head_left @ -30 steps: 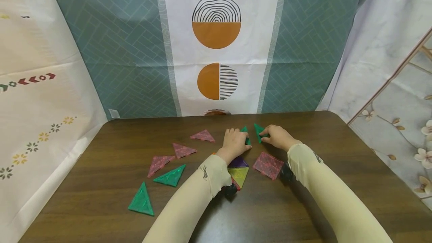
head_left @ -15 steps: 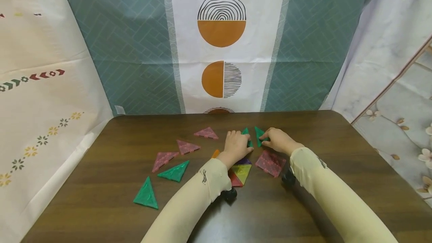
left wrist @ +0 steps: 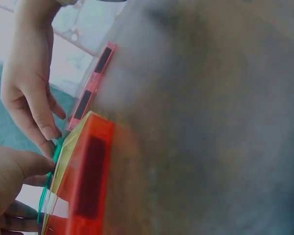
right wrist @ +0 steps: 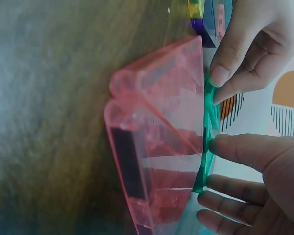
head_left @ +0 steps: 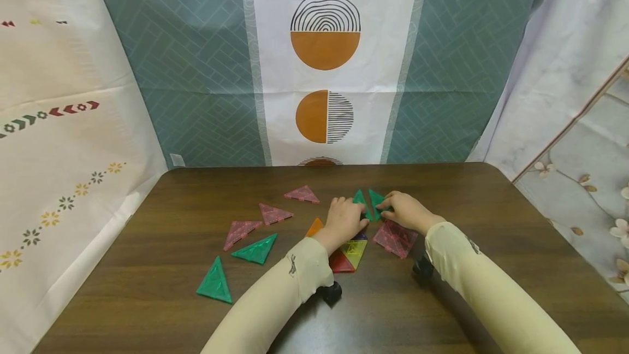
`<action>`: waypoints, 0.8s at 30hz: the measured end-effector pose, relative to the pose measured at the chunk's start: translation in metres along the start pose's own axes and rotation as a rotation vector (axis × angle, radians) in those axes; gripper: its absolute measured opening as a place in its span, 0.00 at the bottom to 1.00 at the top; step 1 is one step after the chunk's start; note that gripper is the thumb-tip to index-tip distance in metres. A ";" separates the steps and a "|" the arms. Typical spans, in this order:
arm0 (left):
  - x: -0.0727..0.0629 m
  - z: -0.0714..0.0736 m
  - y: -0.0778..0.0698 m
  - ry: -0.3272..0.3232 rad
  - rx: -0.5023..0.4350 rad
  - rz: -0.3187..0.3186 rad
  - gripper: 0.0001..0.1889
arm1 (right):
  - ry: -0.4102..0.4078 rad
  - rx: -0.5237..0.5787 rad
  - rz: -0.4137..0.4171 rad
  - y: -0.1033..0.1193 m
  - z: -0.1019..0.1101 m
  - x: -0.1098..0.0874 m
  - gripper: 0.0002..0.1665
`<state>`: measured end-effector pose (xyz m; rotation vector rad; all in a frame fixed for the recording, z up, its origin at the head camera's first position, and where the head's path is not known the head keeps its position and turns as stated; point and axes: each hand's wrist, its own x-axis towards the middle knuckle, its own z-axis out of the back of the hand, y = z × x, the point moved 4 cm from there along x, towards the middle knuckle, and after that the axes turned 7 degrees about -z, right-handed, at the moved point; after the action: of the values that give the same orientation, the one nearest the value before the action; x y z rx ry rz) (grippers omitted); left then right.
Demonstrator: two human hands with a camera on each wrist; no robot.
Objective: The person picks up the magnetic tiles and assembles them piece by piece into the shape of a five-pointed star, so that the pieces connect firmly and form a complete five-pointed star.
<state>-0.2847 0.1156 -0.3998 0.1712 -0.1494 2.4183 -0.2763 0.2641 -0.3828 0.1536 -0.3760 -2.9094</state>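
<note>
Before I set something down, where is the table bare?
The table is bare right of the right sleeve and left of the nearest green triangle. It's crowded around the left hand and right hand, by the green pair and pink square.

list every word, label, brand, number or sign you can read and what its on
Nothing readable.
Left sleeve: small dark mark, too small to make out.
Right sleeve: similar mark, also too small.
Tiles and backdrop: no lettering I can make out.

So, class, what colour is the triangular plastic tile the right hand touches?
That triangular tile is green, clearest in the head view.
</note>
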 end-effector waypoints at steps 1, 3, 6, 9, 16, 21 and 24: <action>-0.001 0.000 0.000 0.003 0.003 -0.003 0.14 | -0.002 -0.002 0.006 0.001 0.000 0.000 0.17; -0.002 0.000 -0.001 0.003 0.009 -0.012 0.13 | -0.006 0.000 0.022 0.004 0.000 -0.002 0.16; -0.004 0.000 -0.001 -0.001 0.015 -0.023 0.12 | -0.010 -0.004 0.041 0.009 0.000 -0.003 0.16; -0.004 0.000 -0.001 -0.009 0.015 -0.028 0.12 | -0.014 -0.007 0.046 0.013 0.000 -0.004 0.17; -0.008 0.002 0.002 0.026 -0.027 -0.040 0.17 | 0.006 -0.005 0.049 0.015 0.001 -0.002 0.18; -0.011 0.011 0.005 0.049 -0.060 -0.043 0.21 | 0.019 0.017 0.052 0.016 0.003 -0.003 0.19; -0.014 0.021 0.007 0.034 -0.080 -0.050 0.23 | 0.006 0.039 0.044 0.015 0.006 -0.004 0.20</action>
<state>-0.2773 0.0981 -0.3819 0.0956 -0.2239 2.3598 -0.2707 0.2520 -0.3724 0.1582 -0.4295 -2.8585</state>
